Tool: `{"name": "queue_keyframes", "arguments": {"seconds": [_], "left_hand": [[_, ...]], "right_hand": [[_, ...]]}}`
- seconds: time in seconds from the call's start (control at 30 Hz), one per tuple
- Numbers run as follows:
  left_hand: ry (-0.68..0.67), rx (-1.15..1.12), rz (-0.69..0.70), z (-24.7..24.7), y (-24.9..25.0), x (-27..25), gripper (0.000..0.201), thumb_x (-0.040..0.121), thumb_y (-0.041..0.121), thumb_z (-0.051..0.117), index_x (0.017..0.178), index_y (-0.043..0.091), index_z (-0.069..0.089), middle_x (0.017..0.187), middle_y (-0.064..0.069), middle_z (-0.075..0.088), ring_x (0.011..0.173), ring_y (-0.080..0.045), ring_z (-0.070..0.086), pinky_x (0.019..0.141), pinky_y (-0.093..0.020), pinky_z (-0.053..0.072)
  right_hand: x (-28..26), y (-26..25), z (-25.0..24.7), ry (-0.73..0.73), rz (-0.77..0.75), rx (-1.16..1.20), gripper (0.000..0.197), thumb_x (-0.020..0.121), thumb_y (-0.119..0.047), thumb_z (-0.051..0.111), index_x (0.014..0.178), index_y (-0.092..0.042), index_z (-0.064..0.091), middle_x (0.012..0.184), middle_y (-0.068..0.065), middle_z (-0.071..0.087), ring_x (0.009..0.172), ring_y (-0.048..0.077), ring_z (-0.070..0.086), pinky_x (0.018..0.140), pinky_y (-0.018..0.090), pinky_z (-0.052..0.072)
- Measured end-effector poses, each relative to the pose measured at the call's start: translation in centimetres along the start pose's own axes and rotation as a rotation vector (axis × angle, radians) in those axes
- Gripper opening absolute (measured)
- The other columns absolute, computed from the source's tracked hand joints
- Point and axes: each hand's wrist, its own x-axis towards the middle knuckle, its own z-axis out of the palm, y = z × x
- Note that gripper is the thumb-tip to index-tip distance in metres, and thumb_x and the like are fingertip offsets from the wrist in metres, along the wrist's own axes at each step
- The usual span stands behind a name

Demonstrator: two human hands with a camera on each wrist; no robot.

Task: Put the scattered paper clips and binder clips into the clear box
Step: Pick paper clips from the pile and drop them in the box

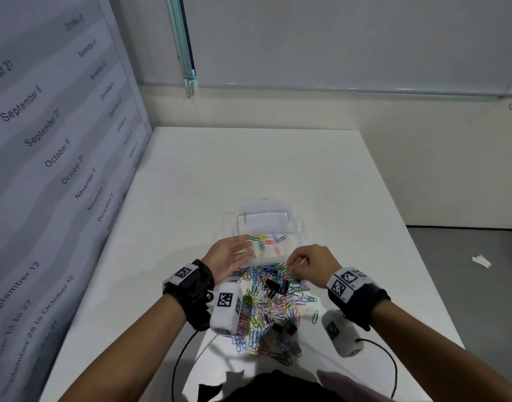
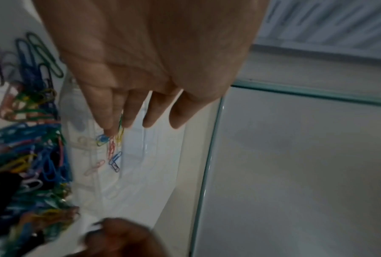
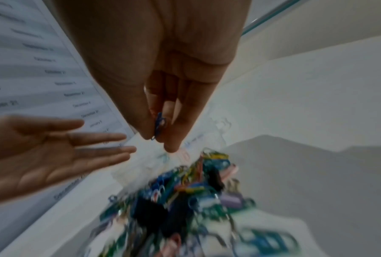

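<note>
A heap of coloured paper clips (image 1: 273, 306) with black binder clips (image 1: 275, 286) mixed in lies on the white table, right in front of the clear box (image 1: 234, 224). Several clips (image 1: 267, 240) lie inside the box. My left hand (image 1: 234, 253) hovers open, palm turned up, at the box's near left corner; its straight fingers (image 2: 127, 113) hold nothing. My right hand (image 1: 299, 261) is over the far edge of the heap, and its thumb and fingertips (image 3: 174, 139) pinch a blue paper clip (image 3: 159, 125). The box's hinged lid (image 1: 266, 208) stands open behind it.
A white table (image 1: 278, 169) carries everything, with a wall calendar sheet (image 1: 45, 140) along its left side. A lone green clip (image 1: 315, 316) lies to the right of the heap. Black cables (image 1: 391, 361) trail from both wrists near the front edge. A scrap of paper (image 1: 481, 261) lies on the floor at right.
</note>
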Motion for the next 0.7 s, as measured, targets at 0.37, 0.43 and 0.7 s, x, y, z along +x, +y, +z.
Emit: {"name": "queue_keyframes", "arguments": {"seconds": [0.37, 0.43, 0.7], "left_hand": [[0.133, 1.565, 0.202, -2.8, -3.6, -1.1, 0.051, 0.081, 0.029, 0.066, 0.128, 0.019, 0.050, 0.126, -0.007, 0.044, 0.120, -0.024, 0.044, 0.100, -0.032, 0.041], [0.135, 1.658, 0.199, -3.0, -4.2, -1.0, 0.070, 0.076, 0.039, 0.070, 0.137, 0.024, 0.040, 0.138, -0.006, 0.035, 0.129, -0.025, 0.035, 0.105, -0.039, 0.039], [-0.040, 1.600, 0.166, -2.7, -6.1, -1.1, 0.100, 0.061, 0.043, 0.082, 0.143, 0.026, 0.027, 0.133, -0.004, 0.028, 0.127, -0.023, 0.030, 0.108, -0.033, 0.036]], "right_hand": [[2.4, -2.2, -1.0, 0.117, -0.024, 0.119, 0.021, 0.088, -0.009, 0.048, 0.094, -0.018, 0.066, 0.084, 0.003, 0.066, 0.073, 0.031, 0.069, 0.070, 0.040, 0.060], [1.8, -1.4, -0.5, 0.073, -0.018, 0.055, 0.023, 0.088, -0.009, 0.046, 0.090, -0.018, 0.067, 0.082, -0.001, 0.062, 0.070, 0.025, 0.068, 0.065, 0.033, 0.058], [-1.9, 3.4, 2.9, -0.292, -0.006, -0.290, 0.035, 0.075, -0.023, 0.067, 0.107, -0.021, 0.056, 0.101, 0.000, 0.050, 0.087, 0.015, 0.048, 0.073, 0.023, 0.038]]}}
